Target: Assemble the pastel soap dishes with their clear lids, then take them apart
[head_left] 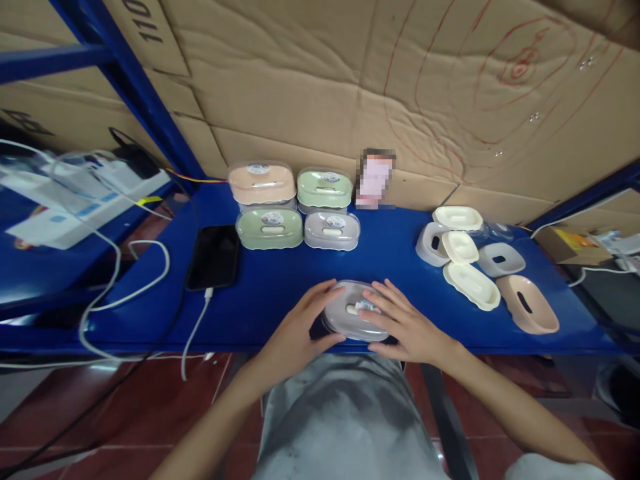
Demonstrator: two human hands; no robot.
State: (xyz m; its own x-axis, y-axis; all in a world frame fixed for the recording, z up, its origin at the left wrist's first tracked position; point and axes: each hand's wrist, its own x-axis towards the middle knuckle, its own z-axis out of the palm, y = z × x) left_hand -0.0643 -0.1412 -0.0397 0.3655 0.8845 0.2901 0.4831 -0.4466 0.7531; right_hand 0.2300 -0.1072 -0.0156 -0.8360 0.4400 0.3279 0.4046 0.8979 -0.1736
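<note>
Head view: two hands press on a grey box at the front edge of a blue table.

Head view shows the left hand (295, 330) and the right hand (407, 327) lying with spread, slightly curved fingers on the clear lid of the grey box (353, 319); they press it from both sides and do not close around it. The box sits near the table (280, 280) edge, so I think an uneven push could slide it off, or the lid could seat crooked. Four closed boxes (293, 203) behind look smooth, oval, pastel plastic. Loose oval trays (473, 267) lie well apart on the right, and a black phone (214, 257) on the left.
</note>
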